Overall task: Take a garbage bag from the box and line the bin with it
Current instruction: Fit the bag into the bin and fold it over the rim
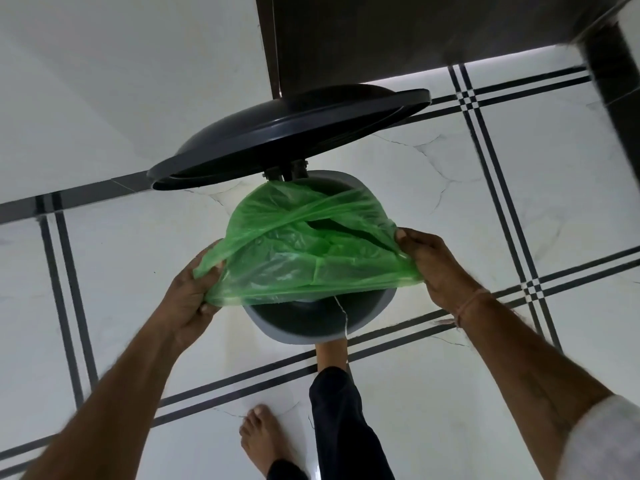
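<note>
A translucent green garbage bag (pixel 304 251) is stretched open over the mouth of a round grey pedal bin (pixel 311 336). My left hand (pixel 188 296) grips the bag's edge on the left side. On the right, my right hand (pixel 440 268) pinches the other edge. The bag covers the far and middle part of the bin's opening; the near rim and dark inside show below it. The bin's dark lid (pixel 287 133) stands raised behind the bag. The box is not in view.
White floor tiles with dark double stripes (pixel 485 209) surround the bin. A dark door or cabinet (pixel 381 36) rises behind the lid. My right foot (pixel 332 355) is at the bin's base, my left foot (pixel 259 438) stands nearer.
</note>
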`<action>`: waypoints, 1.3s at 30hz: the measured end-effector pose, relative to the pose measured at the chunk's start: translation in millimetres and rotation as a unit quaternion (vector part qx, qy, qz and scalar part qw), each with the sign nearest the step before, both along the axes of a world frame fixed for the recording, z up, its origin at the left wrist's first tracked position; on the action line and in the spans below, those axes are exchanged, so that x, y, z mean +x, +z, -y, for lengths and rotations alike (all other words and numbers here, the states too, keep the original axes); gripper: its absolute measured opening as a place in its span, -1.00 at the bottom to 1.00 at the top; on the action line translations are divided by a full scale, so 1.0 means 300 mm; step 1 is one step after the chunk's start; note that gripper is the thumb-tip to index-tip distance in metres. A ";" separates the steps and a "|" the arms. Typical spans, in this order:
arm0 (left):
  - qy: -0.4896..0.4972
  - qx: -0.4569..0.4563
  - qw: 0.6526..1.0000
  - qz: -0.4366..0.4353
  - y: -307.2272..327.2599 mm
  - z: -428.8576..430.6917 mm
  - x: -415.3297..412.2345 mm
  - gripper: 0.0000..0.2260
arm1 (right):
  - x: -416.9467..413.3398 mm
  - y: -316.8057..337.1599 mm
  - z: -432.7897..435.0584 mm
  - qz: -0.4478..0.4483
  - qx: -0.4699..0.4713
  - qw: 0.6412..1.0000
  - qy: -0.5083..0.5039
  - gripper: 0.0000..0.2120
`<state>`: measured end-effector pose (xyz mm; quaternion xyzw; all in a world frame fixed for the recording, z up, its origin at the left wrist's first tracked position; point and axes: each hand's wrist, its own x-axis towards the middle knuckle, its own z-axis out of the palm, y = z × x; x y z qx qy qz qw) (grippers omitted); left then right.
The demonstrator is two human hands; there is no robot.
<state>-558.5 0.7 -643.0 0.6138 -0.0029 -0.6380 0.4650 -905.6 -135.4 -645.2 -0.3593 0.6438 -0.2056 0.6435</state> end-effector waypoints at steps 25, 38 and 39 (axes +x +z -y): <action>0.093 0.000 0.994 -0.050 0.102 0.230 -0.064 -0.46 | 0.304 0.112 0.042 -0.235 -0.427 0.837 0.249 -0.43; 0.055 0.012 0.995 -0.078 0.076 0.212 0.003 -0.56 | 0.257 0.091 0.205 0.013 -0.184 0.972 0.145 -0.65; 0.050 0.009 0.996 -0.078 0.074 0.212 0.009 -0.58 | 0.250 0.098 0.221 0.041 -0.165 0.976 0.135 -0.66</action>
